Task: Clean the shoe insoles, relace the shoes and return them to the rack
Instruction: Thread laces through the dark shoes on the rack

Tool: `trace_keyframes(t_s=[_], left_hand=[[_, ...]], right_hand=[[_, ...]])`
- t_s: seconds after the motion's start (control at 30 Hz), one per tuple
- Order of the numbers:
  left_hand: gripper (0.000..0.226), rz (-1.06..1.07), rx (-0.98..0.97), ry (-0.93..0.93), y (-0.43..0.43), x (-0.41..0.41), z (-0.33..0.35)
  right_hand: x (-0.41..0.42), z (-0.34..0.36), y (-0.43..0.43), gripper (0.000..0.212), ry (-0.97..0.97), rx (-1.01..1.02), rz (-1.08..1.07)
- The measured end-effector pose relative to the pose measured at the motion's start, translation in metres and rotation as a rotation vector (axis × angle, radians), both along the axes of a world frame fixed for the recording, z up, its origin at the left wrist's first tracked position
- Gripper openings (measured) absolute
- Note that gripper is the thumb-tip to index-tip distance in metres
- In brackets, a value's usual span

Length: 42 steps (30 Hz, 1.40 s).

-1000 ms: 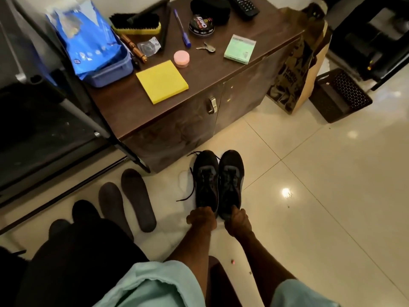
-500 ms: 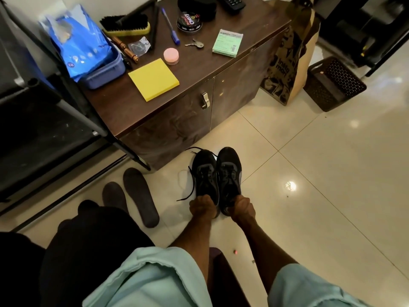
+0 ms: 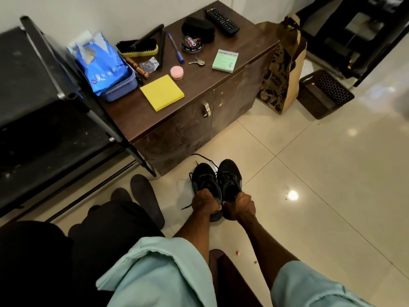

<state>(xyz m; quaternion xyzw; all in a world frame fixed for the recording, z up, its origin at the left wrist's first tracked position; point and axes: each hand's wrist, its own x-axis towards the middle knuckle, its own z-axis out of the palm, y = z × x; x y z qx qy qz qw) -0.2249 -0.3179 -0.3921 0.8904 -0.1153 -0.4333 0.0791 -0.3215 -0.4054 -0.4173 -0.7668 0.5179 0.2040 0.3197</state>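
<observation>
left hand (image 3: 204,202) grips the left shoe (image 3: 203,177) by its heel, right hand (image 3: 240,206) the right shoe (image 3: 230,175), toes pointing away at the cabinet (image 3: 177,138). insoles (image 3: 145,196) lie leftward, nearer the left hand.

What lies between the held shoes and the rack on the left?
Two dark insoles lie on the floor between the shoes and the rack. Carried above them, the path looks open.
</observation>
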Motion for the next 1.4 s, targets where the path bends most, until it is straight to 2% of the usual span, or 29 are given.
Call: trace_keyframes(t_s=[0.17, 0.27, 0.43, 0.53, 0.7, 0.77, 0.9, 1.0, 1.03, 1.13, 1.17, 1.27, 1.33, 1.4], left_hand=[[0.095, 0.08, -0.087, 0.01, 0.003, 0.01, 0.023], [0.103, 0.095, -0.114, -0.065, 0.006, 0.019, 0.046], [0.096, 0.012, -0.15, -0.171, 0.009, 0.032, 0.099], [0.087, -0.025, -0.165, -0.184, 0.011, 0.044, 0.133], [0.071, -0.104, -0.198, -0.253, 0.023, 0.054, 0.204], [0.079, -0.111, -0.193, -0.275, 0.033, 0.056, 0.236], [0.109, -0.155, -0.229, -0.32, 0.054, 0.064, 0.299], [0.125, -0.149, -0.331, -0.377, 0.077, 0.068, 0.34], [0.123, -0.142, -0.361, -0.378, 0.084, 0.066, 0.354], [0.058, -0.119, -0.412, -0.369, 0.107, 0.056, 0.392], [0.055, -0.111, -0.428, -0.381, 0.114, 0.055, 0.402], [0.067, -0.071, -0.458, -0.401, 0.138, 0.047, 0.427], [0.058, -0.031, -0.507, -0.395, 0.157, 0.045, 0.445], [0.059, 0.011, -0.549, -0.415, 0.178, 0.045, 0.466]], right_hand=[[0.003, 0.028, -0.004, 0.062, -0.079, -0.08, 0.018], [0.008, 0.049, -0.005, 0.064, -0.101, -0.089, 0.036], [0.02, 0.101, -0.018, 0.061, -0.098, 0.021, 0.055], [0.028, 0.141, -0.026, 0.057, -0.047, 0.082, 0.199], [0.045, 0.222, -0.025, 0.043, -0.042, 0.03, 0.357], [0.049, 0.258, -0.022, 0.042, -0.06, -0.004, 0.384], [0.055, 0.326, -0.009, 0.049, -0.058, -0.031, 0.468], [0.06, 0.376, 0.006, 0.045, -0.096, -0.099, 0.537], [0.059, 0.39, 0.012, 0.043, -0.091, -0.109, 0.55], [0.057, 0.421, 0.028, 0.043, -0.102, -0.131, 0.585], [0.055, 0.429, 0.034, 0.045, -0.125, -0.152, 0.593], [0.051, 0.45, 0.053, 0.057, -0.196, -0.242, 0.619], [0.051, 0.468, 0.065, 0.059, -0.252, -0.287, 0.639], [0.051, 0.488, 0.077, 0.057, -0.305, -0.315, 0.65]])
